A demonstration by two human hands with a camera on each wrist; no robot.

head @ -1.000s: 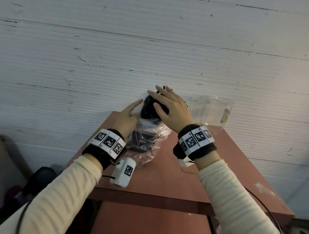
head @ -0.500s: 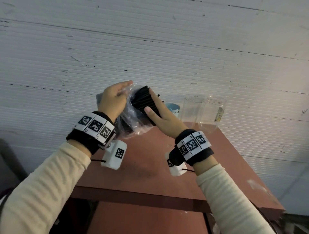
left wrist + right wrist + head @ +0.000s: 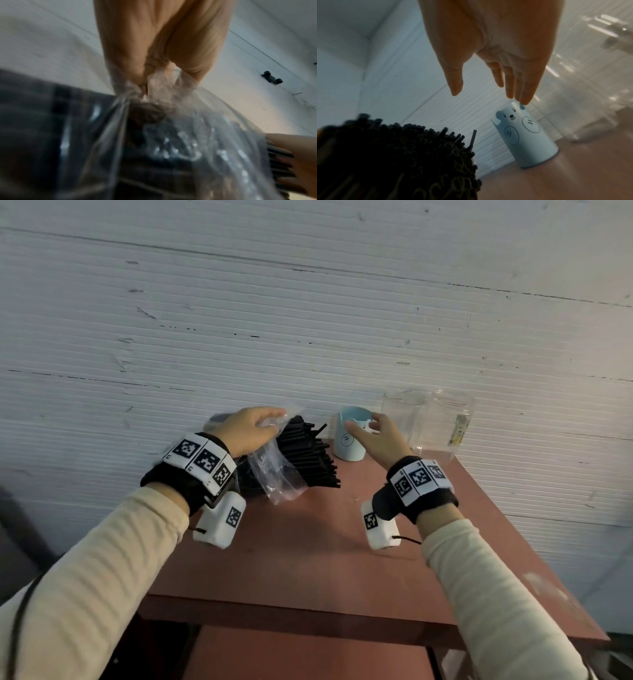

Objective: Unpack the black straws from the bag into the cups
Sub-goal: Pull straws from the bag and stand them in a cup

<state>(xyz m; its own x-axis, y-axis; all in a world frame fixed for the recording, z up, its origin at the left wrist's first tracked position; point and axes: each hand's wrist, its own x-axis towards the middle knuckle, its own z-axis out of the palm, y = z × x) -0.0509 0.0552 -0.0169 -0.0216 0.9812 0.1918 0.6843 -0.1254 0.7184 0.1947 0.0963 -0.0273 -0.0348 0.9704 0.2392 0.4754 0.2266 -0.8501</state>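
Note:
A heap of black straws (image 3: 308,457) lies on the red-brown table (image 3: 308,559) near the wall, their open ends showing (image 3: 423,155) in the right wrist view. My left hand (image 3: 250,429) pinches the crumpled clear plastic bag (image 3: 277,474), which hangs over the heap (image 3: 163,121). My right hand (image 3: 373,433) hovers with straight fingers beside a light blue cup (image 3: 349,440) with a bear face (image 3: 525,135); its fingertips (image 3: 523,100) are at the cup's rim. Two clear plastic cups (image 3: 404,419) (image 3: 452,422) stand further right against the wall.
A white ribbed wall (image 3: 308,320) runs right behind the table. The table's front edge (image 3: 308,614) is near me, with bare tabletop between my wrists. A dark shape sits on the floor at the far left (image 3: 13,542).
The straws have come out of the bag onto the table. My right hand let go of them and moved right to the blue cup. My left hand still holds the bag.

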